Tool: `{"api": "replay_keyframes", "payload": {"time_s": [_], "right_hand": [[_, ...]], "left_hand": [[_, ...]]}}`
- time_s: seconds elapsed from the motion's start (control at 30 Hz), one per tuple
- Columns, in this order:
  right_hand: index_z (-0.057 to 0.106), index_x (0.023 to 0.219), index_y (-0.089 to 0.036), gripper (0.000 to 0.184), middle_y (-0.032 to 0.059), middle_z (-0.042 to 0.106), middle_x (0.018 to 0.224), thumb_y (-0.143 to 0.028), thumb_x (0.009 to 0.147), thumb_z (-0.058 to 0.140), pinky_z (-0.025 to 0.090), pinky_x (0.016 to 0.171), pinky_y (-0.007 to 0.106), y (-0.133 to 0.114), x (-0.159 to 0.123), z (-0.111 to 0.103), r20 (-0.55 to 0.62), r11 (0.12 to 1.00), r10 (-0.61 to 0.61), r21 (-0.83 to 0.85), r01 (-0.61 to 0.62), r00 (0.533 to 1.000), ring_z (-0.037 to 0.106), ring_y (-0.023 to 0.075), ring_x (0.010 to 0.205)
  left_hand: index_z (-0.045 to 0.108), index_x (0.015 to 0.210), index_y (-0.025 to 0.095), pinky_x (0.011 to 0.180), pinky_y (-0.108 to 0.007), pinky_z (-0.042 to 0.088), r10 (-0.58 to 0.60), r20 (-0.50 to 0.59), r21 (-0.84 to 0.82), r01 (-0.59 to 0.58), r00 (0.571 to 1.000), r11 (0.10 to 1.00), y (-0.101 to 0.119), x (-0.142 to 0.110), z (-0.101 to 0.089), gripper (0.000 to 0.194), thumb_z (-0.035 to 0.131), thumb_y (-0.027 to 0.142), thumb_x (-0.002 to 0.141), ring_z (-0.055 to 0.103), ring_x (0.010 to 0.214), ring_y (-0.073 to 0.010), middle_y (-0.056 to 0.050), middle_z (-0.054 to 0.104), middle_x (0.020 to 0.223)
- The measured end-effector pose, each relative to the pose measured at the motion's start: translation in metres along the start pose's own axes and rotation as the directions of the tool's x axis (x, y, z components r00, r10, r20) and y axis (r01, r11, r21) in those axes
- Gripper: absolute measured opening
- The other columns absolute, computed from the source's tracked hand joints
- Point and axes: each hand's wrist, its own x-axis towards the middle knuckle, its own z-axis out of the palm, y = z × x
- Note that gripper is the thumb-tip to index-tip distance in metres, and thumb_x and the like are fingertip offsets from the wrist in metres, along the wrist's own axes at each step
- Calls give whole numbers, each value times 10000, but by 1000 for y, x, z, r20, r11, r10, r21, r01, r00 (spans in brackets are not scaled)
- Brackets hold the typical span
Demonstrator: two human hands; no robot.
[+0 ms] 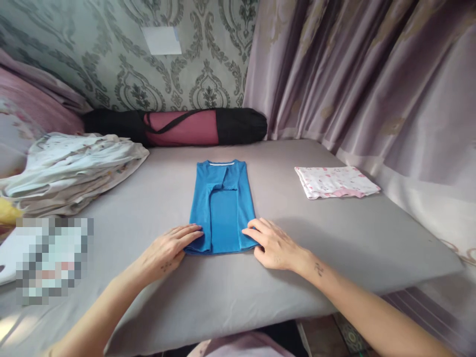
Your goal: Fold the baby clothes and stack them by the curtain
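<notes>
Fingers (191, 233) touch the blue shirt (224, 213) on grey cloth (282, 292).

Shirt (225, 213): lying on the covered surface (275, 173), between left hand (174, 242) and right hand (273, 243), mostly extending beyond them. Cloth pile (85, 163): resting on the surface, beyond and left of the left hand. Folded cloth (336, 182): lying beyond and right of the right hand, apart from the shirt. Long bag (182, 128): stretching crosswise beyond both hands, behind the shirt. Curtain (334, 74): hanging beyond the right hand.
</notes>
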Motion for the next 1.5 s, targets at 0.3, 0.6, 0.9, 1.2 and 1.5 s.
{"api": "replay_keyframes", "payload": {"time_s": [0.3,0.6,0.9,1.2,1.5], "right_hand": [[520,1383,-207,602,61,419,1495,-81,795,497,219,1196,434,30,15,0,74,975,-106,204,89,992,315,201,1416],[570,1336,-194,478,62,514,1419,-109,880,458,277,1177,387,27,15,-15,92,908,-93,416,46,991,427,168,1350],[586,1318,-231,539,34,582,1360,-51,821,477,292,1162,385,0,-21,-25,163,885,-161,460,70,973,474,179,1314],[680,1055,-191,298,-8,691,794,-333,943,442,516,707,284,30,20,-3,-11,741,273,640,-203,962,638,168,758],[613,1151,-196,298,40,717,887,-265,878,517,486,753,277,51,49,18,-53,777,537,419,-469,842,661,171,795]], "left_hand": [[498,1354,256,1160,-467,294,21,53,-248,-8,998,969,-16,14,-2,496,450,159,869,395,1376,-246,-73,436,1489],[634,1236,217,1162,-462,263,-47,68,-557,77,997,827,-7,30,-19,453,413,476,938,513,1275,-282,-85,635,1287],[667,1197,213,924,-320,494,-181,189,-720,261,965,643,33,1,-30,445,483,486,899,620,1076,-254,-65,694,1156],[681,1028,163,666,-275,485,-595,28,-875,308,803,374,23,37,-15,487,629,571,768,598,766,-196,-46,692,856],[572,1133,137,446,-219,345,-809,137,-790,556,572,258,10,57,2,740,615,694,649,526,543,-133,-30,664,759]]}}
